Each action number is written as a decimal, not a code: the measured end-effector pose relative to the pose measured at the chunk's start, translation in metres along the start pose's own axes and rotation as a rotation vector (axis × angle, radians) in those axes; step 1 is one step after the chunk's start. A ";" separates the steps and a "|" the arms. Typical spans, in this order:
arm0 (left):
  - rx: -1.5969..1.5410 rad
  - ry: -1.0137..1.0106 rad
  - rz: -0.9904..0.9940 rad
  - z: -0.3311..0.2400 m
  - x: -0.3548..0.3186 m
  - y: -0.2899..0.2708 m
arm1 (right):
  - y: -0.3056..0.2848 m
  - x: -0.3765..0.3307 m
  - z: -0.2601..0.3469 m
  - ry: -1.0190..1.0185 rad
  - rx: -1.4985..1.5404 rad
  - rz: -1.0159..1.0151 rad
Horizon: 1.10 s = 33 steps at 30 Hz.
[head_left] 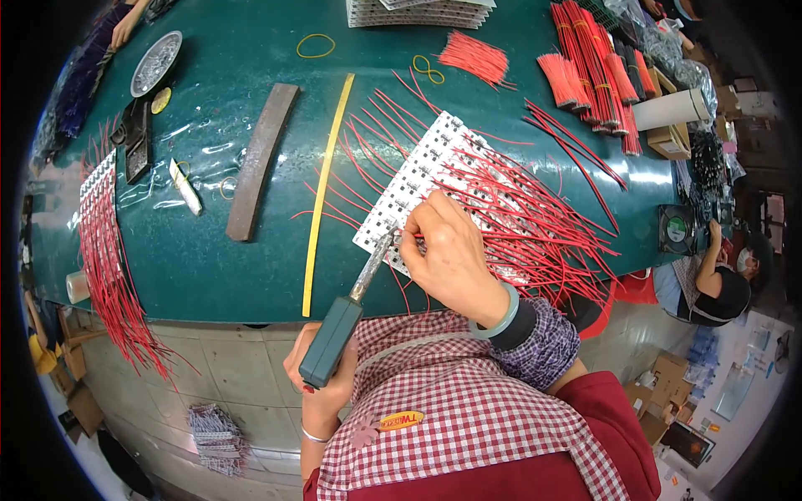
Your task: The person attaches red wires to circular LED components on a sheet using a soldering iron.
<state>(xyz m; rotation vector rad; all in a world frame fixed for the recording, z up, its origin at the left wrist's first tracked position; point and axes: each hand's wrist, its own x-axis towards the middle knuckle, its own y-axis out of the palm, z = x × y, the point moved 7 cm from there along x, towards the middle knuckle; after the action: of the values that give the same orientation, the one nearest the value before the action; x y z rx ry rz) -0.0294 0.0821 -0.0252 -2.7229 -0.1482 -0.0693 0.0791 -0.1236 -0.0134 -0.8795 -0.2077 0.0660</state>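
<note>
A brown bar (262, 163) lies on the green bench (209, 275), a narrow yellow strip (329, 188) just to its right. Beyond are 2 rubber bands (428, 71), 1 twisted into a figure 8. A silver dish (156, 64) is at far left; a black fan (677, 228) and a co-worker (720, 288), right.

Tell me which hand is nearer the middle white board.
Right. The right hand is over the white board; the left hand is farther, below and left of it in the picture, gripping a green tool.

Head-worn fisheye, looking down
From close above the checked apron (480, 409), it faces across the green table (200, 280).
</note>
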 end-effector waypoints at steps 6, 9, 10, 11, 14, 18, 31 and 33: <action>-0.011 -0.018 -0.022 -0.007 0.004 -0.001 | 0.000 0.000 0.001 -0.013 -0.035 -0.029; 0.041 0.068 0.002 -0.013 0.005 -0.002 | 0.000 0.000 0.000 -0.015 -0.036 -0.033; 0.041 0.068 0.003 -0.009 0.001 -0.003 | 0.000 0.000 0.000 -0.018 -0.036 -0.030; 0.035 0.016 -0.006 0.000 -0.006 -0.005 | 0.000 0.000 0.000 -0.021 -0.035 -0.026; 0.012 -0.039 -0.025 0.010 -0.014 -0.009 | 0.000 0.001 0.001 -0.026 -0.036 -0.025; -0.016 -0.049 -0.031 0.009 -0.012 -0.009 | 0.000 0.000 0.000 -0.023 -0.045 -0.017; -0.013 -0.050 -0.036 0.006 -0.010 -0.010 | 0.007 -0.010 0.007 -0.190 -0.105 0.068; -0.018 -0.062 -0.046 0.003 -0.009 -0.010 | 0.008 -0.010 0.008 -0.176 -0.155 0.055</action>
<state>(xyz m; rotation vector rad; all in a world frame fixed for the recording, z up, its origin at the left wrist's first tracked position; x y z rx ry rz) -0.0392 0.0922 -0.0247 -2.7408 -0.2291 0.0002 0.0676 -0.1137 -0.0160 -1.0352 -0.3570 0.1815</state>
